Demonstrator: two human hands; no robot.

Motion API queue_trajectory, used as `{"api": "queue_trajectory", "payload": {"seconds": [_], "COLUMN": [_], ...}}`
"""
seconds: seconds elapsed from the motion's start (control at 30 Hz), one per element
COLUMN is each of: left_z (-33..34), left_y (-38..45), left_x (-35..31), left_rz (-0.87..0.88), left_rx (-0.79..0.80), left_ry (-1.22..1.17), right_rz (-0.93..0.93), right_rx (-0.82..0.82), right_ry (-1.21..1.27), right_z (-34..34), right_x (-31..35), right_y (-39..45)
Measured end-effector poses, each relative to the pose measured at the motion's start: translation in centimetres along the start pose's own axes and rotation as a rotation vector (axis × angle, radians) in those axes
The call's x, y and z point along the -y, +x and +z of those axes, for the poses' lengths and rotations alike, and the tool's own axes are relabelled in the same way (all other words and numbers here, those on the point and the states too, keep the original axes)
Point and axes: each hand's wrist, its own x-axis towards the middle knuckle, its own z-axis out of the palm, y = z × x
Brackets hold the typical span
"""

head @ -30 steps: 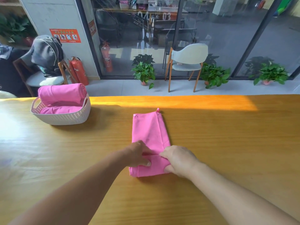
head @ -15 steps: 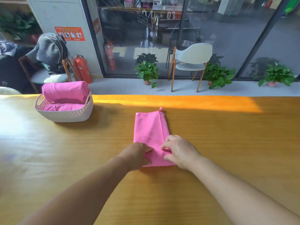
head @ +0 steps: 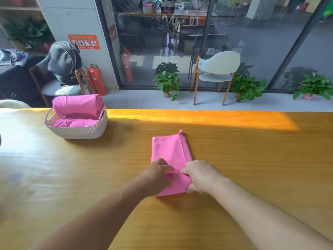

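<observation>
A folded pink towel (head: 171, 152) lies lengthwise near the middle of the wooden table (head: 252, 159), its far end flat with a small hanging loop at the corner, its near end turned up into a roll. The left hand (head: 158, 175) grips the left side of that rolled end, fingers curled over the cloth. The right hand (head: 201, 175) grips the right side, thumb under the roll and fingers bent on top. Both forearms reach in from the near edge.

Well to the left, toward the table's far edge, stands a white woven-pattern plastic basket (head: 77, 131) holding rolled pink towels (head: 77, 105). A band of bright sunlight crosses the far part of the tabletop.

Beyond the table is a pale tiled floor and a wall of glass panels. A white chair (head: 216, 73) with wooden legs stands before the glass, among potted green plants (head: 167, 82). Two red fire extinguishers (head: 96, 80) stand by a grey pillar, and a grey cap (head: 62, 58) hangs on another chair at the left.
</observation>
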Motion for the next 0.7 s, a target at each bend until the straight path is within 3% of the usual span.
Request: {"api": "queue_trajectory", "payload": {"seconds": [0.13, 0.23, 0.33, 0.5, 0.7], "left_z": [1.1, 0.7, -0.7, -3.3, -3.9], "left_y": [-1.1, -0.6, 0.8, 3.4, 5.6], "left_x": [-0.2, 0.2, 0.7, 0.6, 1.6], "left_rz": [0.116, 0.082, 0.032, -0.021, 0.002], "left_rx": [-0.09, -0.058, 0.024, 0.202, 0.311], "left_ry": [0.222, 0.178, 0.09, 0.107, 0.123], "right_rz": [0.054, 0.083, 0.141, 0.013, -0.014], "right_rx": [0.137, 0.211, 0.136, -0.146, -0.145], "right_ry": [0.071, 0.2, 0.362, 0.2, 0.056], "right_z": [-1.3, -1.7, -1.4, -0.1, 1.3], "right_x": [0.1, -0.5, -1.2, -1.5, -1.3], "right_y": [1.0, 1.8, 1.8, 1.3, 1.7]}}
